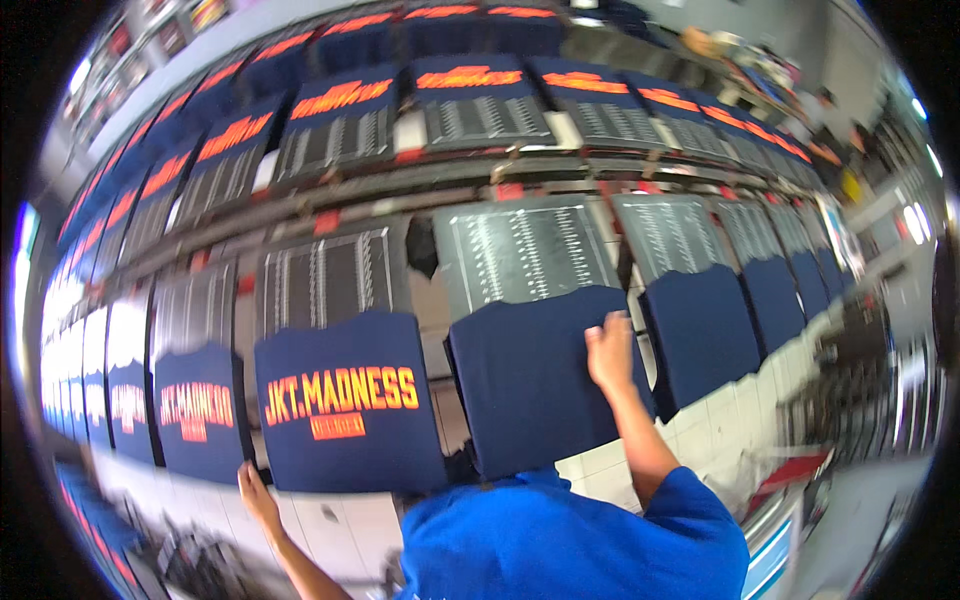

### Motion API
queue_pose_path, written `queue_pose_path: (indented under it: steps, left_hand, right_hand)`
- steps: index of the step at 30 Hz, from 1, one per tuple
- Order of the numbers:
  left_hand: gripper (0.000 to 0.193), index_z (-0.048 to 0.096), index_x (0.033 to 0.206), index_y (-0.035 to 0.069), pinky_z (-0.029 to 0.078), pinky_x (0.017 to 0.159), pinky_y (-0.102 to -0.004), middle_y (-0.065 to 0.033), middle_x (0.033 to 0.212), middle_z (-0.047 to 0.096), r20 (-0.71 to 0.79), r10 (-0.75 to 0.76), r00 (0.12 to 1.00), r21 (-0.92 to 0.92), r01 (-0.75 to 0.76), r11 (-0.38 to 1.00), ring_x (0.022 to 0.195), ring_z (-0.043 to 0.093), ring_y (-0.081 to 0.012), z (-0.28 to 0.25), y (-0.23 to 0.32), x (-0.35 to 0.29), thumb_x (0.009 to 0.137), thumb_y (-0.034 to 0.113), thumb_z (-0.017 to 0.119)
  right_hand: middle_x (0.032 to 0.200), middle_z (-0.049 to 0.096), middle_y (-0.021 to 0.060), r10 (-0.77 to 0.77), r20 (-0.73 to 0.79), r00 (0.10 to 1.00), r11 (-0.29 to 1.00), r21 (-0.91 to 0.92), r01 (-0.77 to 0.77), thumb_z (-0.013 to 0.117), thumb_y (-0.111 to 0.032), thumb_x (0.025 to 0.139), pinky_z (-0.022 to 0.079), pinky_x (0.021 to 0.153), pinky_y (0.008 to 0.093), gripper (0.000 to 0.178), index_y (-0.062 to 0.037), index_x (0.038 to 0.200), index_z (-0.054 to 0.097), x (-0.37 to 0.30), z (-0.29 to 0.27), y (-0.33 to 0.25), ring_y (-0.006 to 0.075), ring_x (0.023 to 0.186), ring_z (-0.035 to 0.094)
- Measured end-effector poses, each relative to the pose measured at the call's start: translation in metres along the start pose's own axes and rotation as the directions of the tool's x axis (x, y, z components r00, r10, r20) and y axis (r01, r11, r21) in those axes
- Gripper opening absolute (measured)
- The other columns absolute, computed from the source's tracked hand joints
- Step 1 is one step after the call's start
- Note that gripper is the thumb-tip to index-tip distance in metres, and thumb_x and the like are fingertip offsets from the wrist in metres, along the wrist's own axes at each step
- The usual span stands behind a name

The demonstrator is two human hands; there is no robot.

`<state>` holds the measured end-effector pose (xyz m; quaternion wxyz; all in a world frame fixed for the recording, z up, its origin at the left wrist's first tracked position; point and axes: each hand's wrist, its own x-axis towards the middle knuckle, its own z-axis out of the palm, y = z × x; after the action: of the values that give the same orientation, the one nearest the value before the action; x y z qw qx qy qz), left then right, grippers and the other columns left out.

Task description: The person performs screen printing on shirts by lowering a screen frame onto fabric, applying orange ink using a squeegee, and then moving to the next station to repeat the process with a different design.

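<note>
A plain navy T-shirt [535, 375] is drawn over a flat grey printing board [530, 250] in front of me. Flat against its right side lies my right hand [608, 352], fingers stretched out and holding nothing. To the left, another navy T-shirt [350, 360] with orange lettering covers the lower part of a dark board [325, 275]. My left hand [256, 490] is low at the near left corner of that printed shirt, fingers extended and seen edge-on. Whether it touches the cloth is hard to tell. White stitch-like marks run up the bare board tops.
More boards with printed navy shirts [195, 410] line up to the left, and plain shirts [700, 330] continue to the right. A rail [370, 185] runs behind them, with a second row of printed shirts [470, 80] beyond. Another person [825, 140] is at the far right.
</note>
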<state>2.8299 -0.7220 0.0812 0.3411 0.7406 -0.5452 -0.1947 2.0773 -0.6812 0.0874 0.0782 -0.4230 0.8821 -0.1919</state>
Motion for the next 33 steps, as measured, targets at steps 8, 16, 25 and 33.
queue_pose_path:
  steps: [8, 16, 25, 33]
  left_hand:
    - [0.045, 0.057, 0.127, -0.001, 0.04, 0.094, -0.0337, -0.0107, 0.121, 0.063, 0.369, 0.031, 0.929, -0.374, 0.118, 0.92, 0.114, 0.055, -0.0203, 0.003, -0.025, 0.088, 0.107, 0.035, 0.039]
    - [0.067, 0.041, 0.144, -0.004, 0.029, 0.116, -0.0398, -0.0159, 0.151, 0.042, 0.534, 0.189, 0.824, -0.538, 0.159, 0.828, 0.139, 0.04, -0.029, 0.023, -0.073, 0.055, 0.107, 0.05, 0.027]
    - [0.055, 0.056, 0.126, -0.012, 0.047, 0.102, -0.0358, -0.019, 0.124, 0.065, 0.882, -0.147, 0.447, -0.321, 0.8, 0.507, 0.109, 0.066, -0.0269, -0.07, -0.126, 0.016, 0.101, 0.037, 0.054]
    - [0.034, 0.068, 0.112, 0.002, 0.043, 0.092, -0.04, -0.0148, 0.124, 0.054, 0.489, 0.602, 0.631, -0.484, -0.378, 0.789, 0.111, 0.051, -0.0289, -0.087, 0.063, 0.022, 0.088, 0.026, 0.065]
  right_hand:
    - [0.116, 0.064, 0.0234, -0.517, 0.296, 0.803, 0.758, 0.595, 0.268, 0.064, -0.033, 0.092, 0.048, 0.096, 0.0459, 0.045, 0.0034, 0.117, 0.061, -0.223, 0.075, -0.292, 0.0388, 0.108, 0.062]
    - [0.119, 0.067, 0.0201, -0.654, 0.753, 0.071, 0.739, 0.616, 0.272, 0.057, -0.041, 0.096, 0.048, 0.096, 0.0442, 0.049, 0.0004, 0.121, 0.063, -0.324, 0.103, -0.423, 0.0351, 0.113, 0.062]
    - [0.104, 0.071, 0.0198, -0.512, 0.856, -0.077, 0.807, 0.509, 0.299, 0.057, -0.054, 0.094, 0.051, 0.084, 0.0468, 0.055, -0.0036, 0.111, 0.069, -0.346, 0.113, -0.464, 0.0357, 0.097, 0.067]
    - [0.072, 0.068, 0.0117, -0.552, 0.716, 0.428, 0.708, 0.673, -0.213, 0.059, -0.041, 0.092, 0.052, 0.06, 0.0368, 0.046, 0.0044, 0.091, 0.068, -0.359, 0.131, -0.468, 0.0209, 0.065, 0.066]
